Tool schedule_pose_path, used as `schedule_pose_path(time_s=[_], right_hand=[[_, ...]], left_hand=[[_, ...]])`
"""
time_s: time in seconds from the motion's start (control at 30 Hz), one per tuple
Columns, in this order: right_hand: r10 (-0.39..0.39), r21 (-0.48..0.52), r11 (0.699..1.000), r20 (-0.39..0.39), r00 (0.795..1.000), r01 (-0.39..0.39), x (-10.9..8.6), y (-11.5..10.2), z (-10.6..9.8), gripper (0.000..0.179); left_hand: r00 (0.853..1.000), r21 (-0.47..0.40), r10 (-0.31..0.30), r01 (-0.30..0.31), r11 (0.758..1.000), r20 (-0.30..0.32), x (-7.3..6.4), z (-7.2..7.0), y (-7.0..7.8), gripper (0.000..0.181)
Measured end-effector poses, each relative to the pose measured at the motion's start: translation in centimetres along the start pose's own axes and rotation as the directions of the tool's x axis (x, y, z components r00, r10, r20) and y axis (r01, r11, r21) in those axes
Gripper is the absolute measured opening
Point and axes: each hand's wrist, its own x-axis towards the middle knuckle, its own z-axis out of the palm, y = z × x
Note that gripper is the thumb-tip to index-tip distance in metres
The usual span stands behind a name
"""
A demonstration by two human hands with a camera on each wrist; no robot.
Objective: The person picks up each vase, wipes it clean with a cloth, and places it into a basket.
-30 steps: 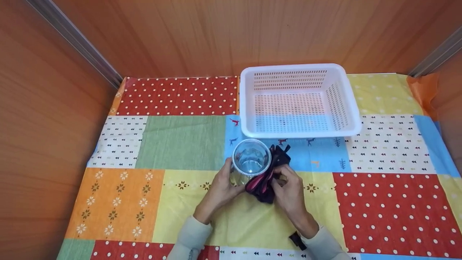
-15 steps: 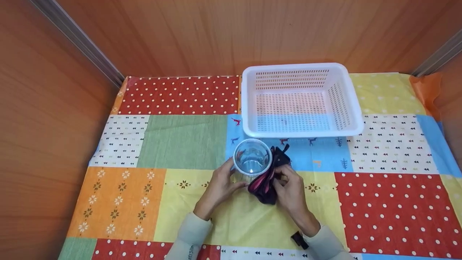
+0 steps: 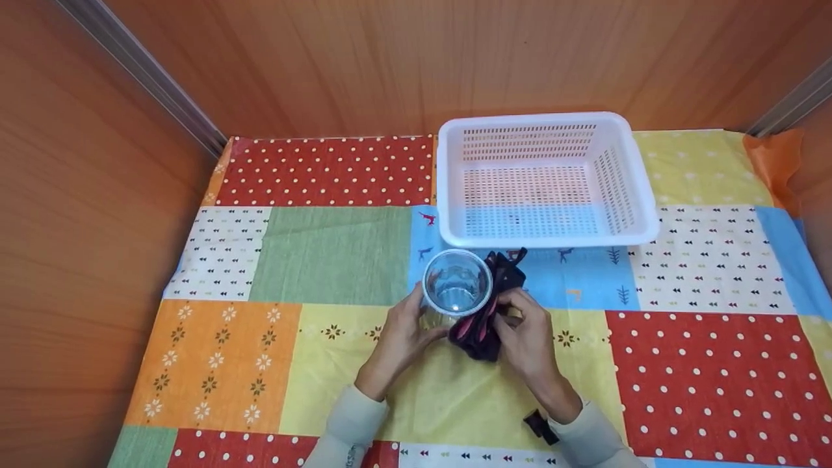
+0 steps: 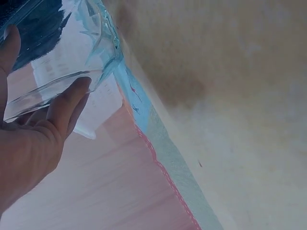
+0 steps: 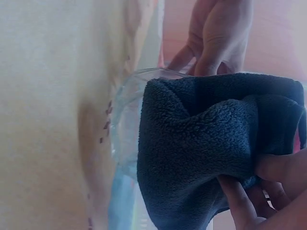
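Note:
A clear glass jar [image 3: 457, 289] stands upright in the head view, its round mouth facing the camera. My left hand [image 3: 403, 335] grips its left side, with the thumb toward me. Against the jar's right side lies a dark, fluffy cloth [image 3: 481, 341] with pink folds and a small hanging loop. My right hand [image 3: 528, 335] pinches that cloth between thumb and fingers. In the right wrist view the cloth [image 5: 201, 139] covers much of the jar. The left wrist view has the fingers of my left hand [image 4: 36, 136] curled round the glass.
Just behind the jar sits a white plastic basket [image 3: 549, 242] with slotted walls. A patchwork tablecloth [image 3: 338, 253] covers the table. Wooden panels [image 3: 364, 65] rise at the back and both sides. A black strap piece [image 3: 541, 427] hangs by my right sleeve.
The cloth in my right hand has slid slightly away from me along the jar's side. My left hand keeps its grip on the jar. The view has shifted a little.

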Motion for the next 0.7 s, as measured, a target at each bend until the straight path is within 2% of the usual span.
schedule_pose_path(time_s=[0.17,0.33,0.43,0.57,0.7], right_hand=[[-0.003,-0.022,1.000,0.007,1.000,0.003,-0.1,1.1,-0.1,0.018],[0.046,-0.055,0.998,0.026,0.999,-0.044,-0.5,2.7,-0.2,0.019],[0.069,-0.041,0.997,0.046,0.997,-0.067,-0.7,3.1,-0.3,0.019],[0.084,-0.014,0.996,0.068,0.994,-0.084,-0.7,2.6,-0.5,0.027],[0.070,0.007,0.997,0.070,0.995,-0.071,-0.7,1.1,-0.4,0.037]], left_hand=[[1.000,-0.016,-0.010,0.010,1.000,-0.004,0.0,0.2,0.0,0.086],[1.000,-0.037,-0.031,0.031,0.999,0.006,0.0,0.3,0.1,0.085],[0.999,-0.044,-0.045,0.045,0.998,0.011,-0.1,0.3,0.1,0.083],[0.999,-0.024,-0.035,0.035,0.999,0.009,-0.1,0.3,0.0,0.083],[1.000,-0.011,-0.026,0.026,1.000,0.002,0.0,0.4,0.1,0.082]])
